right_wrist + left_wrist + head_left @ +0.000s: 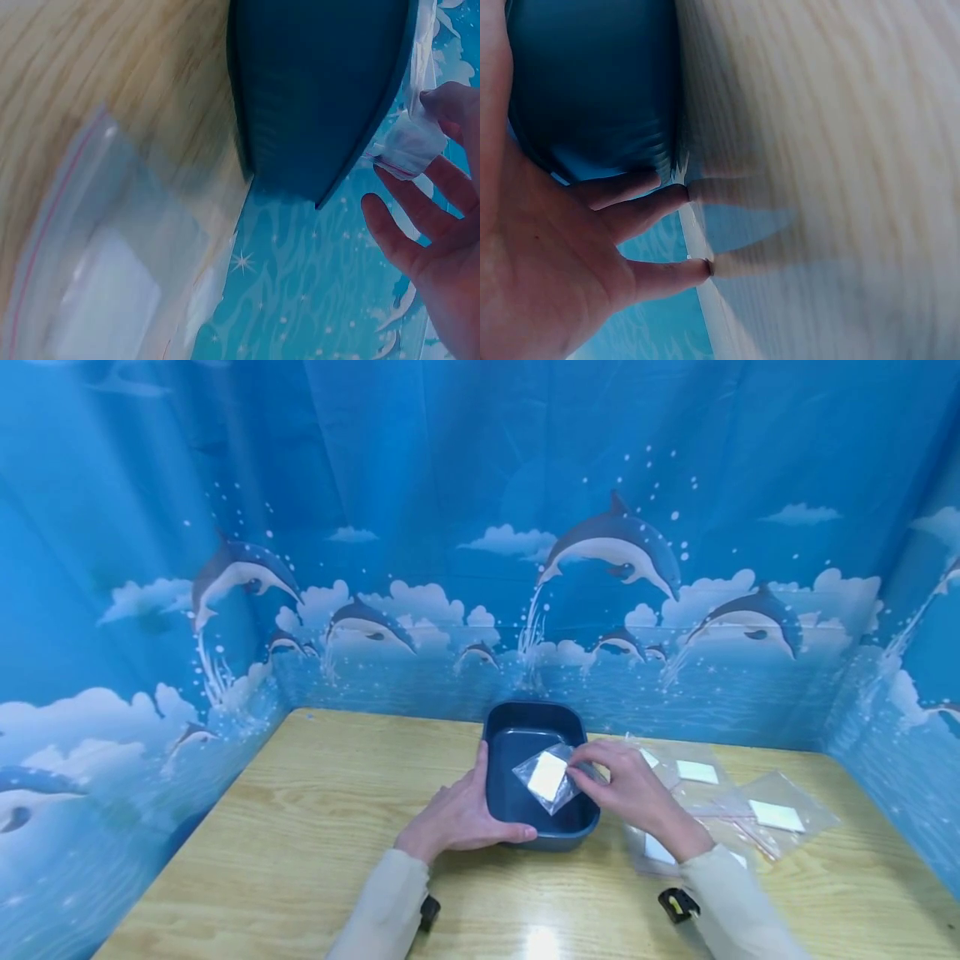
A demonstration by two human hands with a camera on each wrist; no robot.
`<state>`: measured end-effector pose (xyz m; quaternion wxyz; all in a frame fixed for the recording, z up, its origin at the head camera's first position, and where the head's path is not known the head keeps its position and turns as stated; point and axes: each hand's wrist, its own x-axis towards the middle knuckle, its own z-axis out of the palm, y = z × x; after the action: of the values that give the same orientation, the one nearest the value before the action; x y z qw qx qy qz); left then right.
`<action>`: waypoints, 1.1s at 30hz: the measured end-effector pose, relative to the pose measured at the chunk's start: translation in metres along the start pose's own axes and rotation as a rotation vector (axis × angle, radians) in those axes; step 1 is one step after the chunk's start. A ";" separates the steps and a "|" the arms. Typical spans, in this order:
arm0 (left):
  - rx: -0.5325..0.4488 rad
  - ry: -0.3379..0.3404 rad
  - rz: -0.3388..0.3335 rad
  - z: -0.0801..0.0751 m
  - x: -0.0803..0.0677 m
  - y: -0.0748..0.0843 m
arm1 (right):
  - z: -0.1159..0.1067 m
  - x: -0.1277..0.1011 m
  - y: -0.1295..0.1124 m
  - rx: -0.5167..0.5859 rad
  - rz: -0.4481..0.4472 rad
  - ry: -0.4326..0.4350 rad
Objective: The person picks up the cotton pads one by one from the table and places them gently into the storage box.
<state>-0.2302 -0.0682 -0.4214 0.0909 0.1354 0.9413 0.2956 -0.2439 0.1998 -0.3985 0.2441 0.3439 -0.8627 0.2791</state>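
Fingertips (579, 766) of the right hand (626, 789) are pinching one edge of a small clear bag (549, 777) with a white pad inside, holding it tilted over the open dark blue tub (501, 735); in the right wrist view the other fingers are spreading loosely apart beside the tub's rim. Over on the tub's left side, the left hand (457, 817) is resting against the wall, its thumb lying along the near rim and its fingers straight and slightly apart, their tips touching the wooden table (300, 827). That tub is sitting near the middle of the table's far edge. More clear bags (776, 817) with white pads are lying flat toward the table's right edge, just beside the right forearm.
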 end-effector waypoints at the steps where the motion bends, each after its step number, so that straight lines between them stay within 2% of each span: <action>1: 0.000 0.000 0.000 0.000 0.000 0.000 | 0.002 0.001 -0.001 0.002 -0.008 -0.004; 13: 0.011 -0.010 -0.015 0.000 0.001 0.000 | 0.016 0.008 -0.006 -0.022 -0.047 0.003; 21: 0.023 -0.013 -0.022 0.002 0.001 0.001 | 0.018 0.005 -0.007 -0.038 0.080 -0.116; 26: 0.016 -0.011 -0.021 0.001 0.000 0.001 | 0.014 0.002 -0.006 -0.081 0.116 -0.131; 33: 0.006 -0.012 -0.027 0.001 0.001 0.001 | 0.008 0.001 -0.005 -0.200 0.162 -0.171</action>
<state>-0.2305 -0.0669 -0.4220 0.1003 0.1248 0.9434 0.2906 -0.2429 0.1913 -0.4027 0.1793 0.2696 -0.9288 0.1804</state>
